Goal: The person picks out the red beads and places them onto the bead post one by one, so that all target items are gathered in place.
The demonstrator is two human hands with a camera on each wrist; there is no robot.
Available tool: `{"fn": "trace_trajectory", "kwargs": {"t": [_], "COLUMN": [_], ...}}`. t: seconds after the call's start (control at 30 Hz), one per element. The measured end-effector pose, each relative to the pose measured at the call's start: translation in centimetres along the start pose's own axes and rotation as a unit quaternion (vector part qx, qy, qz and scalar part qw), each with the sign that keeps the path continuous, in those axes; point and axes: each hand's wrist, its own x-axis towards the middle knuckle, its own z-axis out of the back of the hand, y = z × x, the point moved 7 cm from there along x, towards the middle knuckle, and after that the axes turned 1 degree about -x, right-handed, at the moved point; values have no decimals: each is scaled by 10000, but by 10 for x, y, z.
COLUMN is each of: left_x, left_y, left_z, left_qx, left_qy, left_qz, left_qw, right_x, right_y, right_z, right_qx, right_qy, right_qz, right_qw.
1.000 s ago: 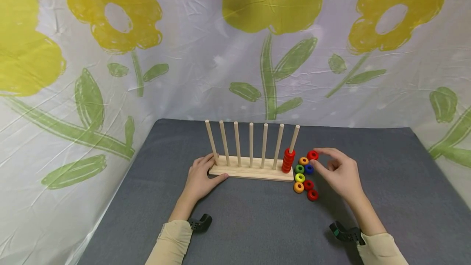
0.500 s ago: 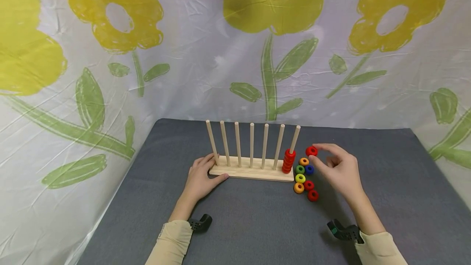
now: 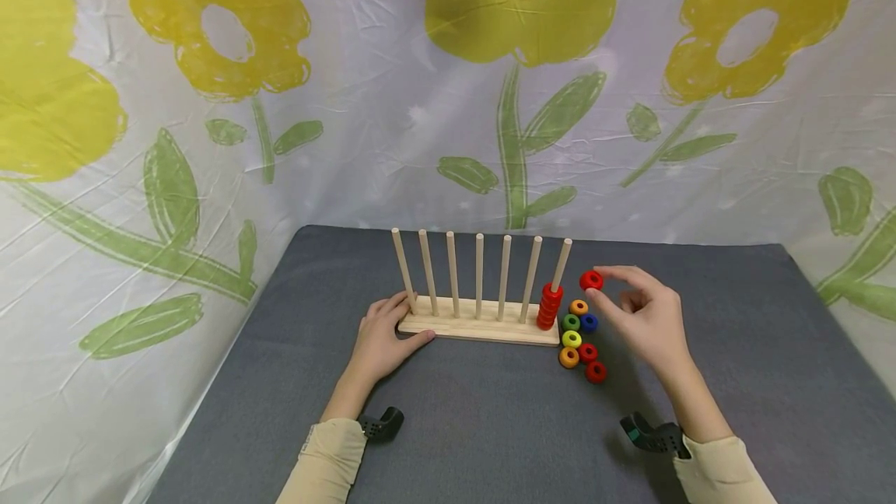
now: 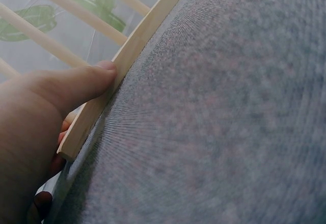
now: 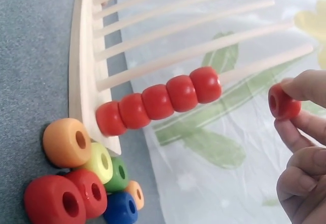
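A wooden peg rack stands on the table, with a row of several upright dowels. My left hand grips the rack's left end, its thumb along the front edge. On the rightmost dowel sits a stack of red beads; the other dowels are bare. Between thumb and fingertips my right hand pinches a red bead, raised beside that dowel and to its right. The bead's hole faces the dowel side in the right wrist view.
Loose beads lie by the rack's right end: orange, yellow, green, blue and red ones. A dark grey cloth covers the table. A flower-print curtain hangs behind it.
My right hand has lifted the red bead from above the loose beads, up and slightly left. The left hand keeps its grip on the rack's end.
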Motion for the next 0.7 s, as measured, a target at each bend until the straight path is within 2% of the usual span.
{"fn": "trace_trajectory", "kwargs": {"t": [0.7], "left_x": [-1], "left_y": [-1], "left_z": [1], "left_qx": [-42], "left_qy": [-28], "left_qz": [-17], "left_qw": [10000], "right_x": [12], "right_y": [19], "right_z": [2], "right_qx": [137], "right_qy": [-147], "right_qz": [238], "right_qw": [9995]}}
